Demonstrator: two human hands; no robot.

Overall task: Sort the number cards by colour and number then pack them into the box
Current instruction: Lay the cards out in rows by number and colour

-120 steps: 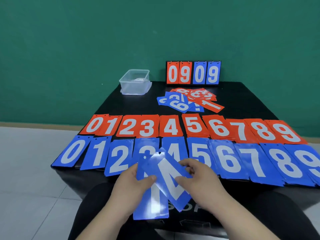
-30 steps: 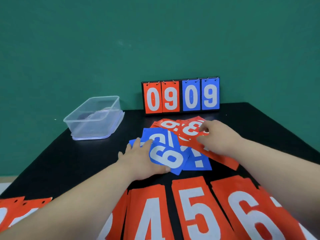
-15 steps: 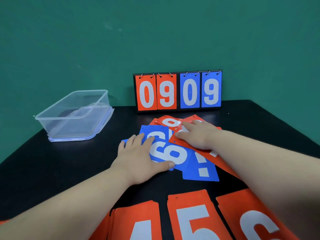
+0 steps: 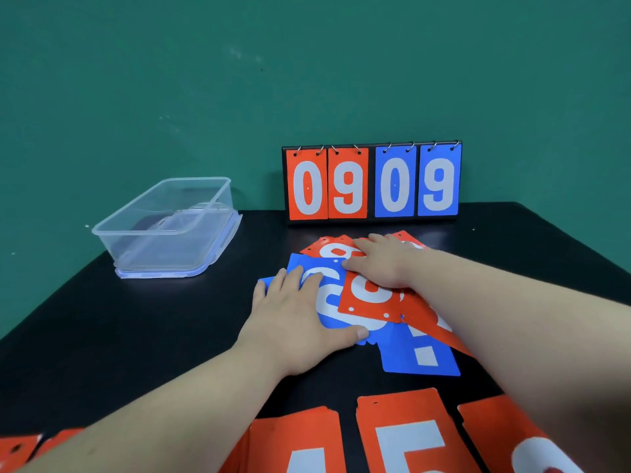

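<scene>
A loose pile of number cards lies mid-table. My left hand [image 4: 293, 319] rests flat on the blue cards [image 4: 333, 302], fingers spread and thumb at their near edge. My right hand [image 4: 382, 264] lies flat on the red cards [image 4: 372, 300], one of which overlaps the blue ones. A blue card with a white mark [image 4: 421, 356] sticks out at the pile's near right. A row of sorted red cards [image 4: 403, 435], showing 4, 5 and part of another, lines the bottom of the view. The clear plastic box [image 4: 167, 227] stands at the back left, open.
A flip scoreboard [image 4: 372, 184] reading 0 9 0 9 stands at the table's back edge against the green wall. The black table [image 4: 136, 329] shows bare surface between box and pile. More red cards [image 4: 20, 448] peek in at the bottom left.
Since four seconds ago I moved from holding blue cards at the front row to reaching onto the middle pile. In the last half second a red card slid left over the blue cards under my right hand.
</scene>
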